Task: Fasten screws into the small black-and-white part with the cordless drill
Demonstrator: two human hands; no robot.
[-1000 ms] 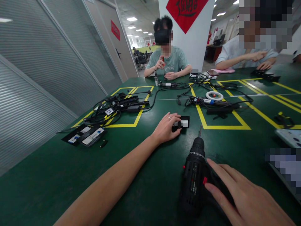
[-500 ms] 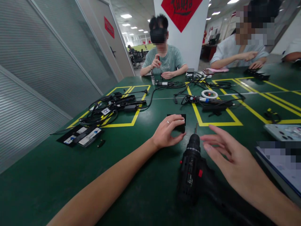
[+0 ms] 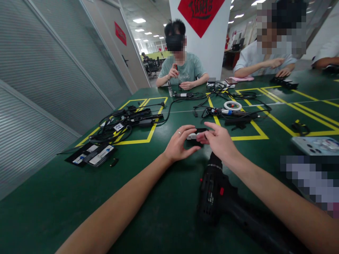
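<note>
A small black plate-like part lies on the green table, with a silvery-white rectangular block at its left. My left hand, a ring on one finger, curves around the left side with its thumb well apart from the fingers. From the right, my right hand reaches over the black part, fingers stretched out and fingertips close to the block. Whether those fingertips touch it I cannot tell. Below my right hand a black cordless drill lies on its side, its bit hidden behind the hand.
Bundled black cables and devices lie at left, near black-and-white packets. More cables with a white ring sit beyond my hands. A phone rests at right. Two co-workers sit across the table.
My right hand has moved left and forward from beside the drill to the black part. The silvery-white block now shows between my hands; my left hand has shifted slightly left.
</note>
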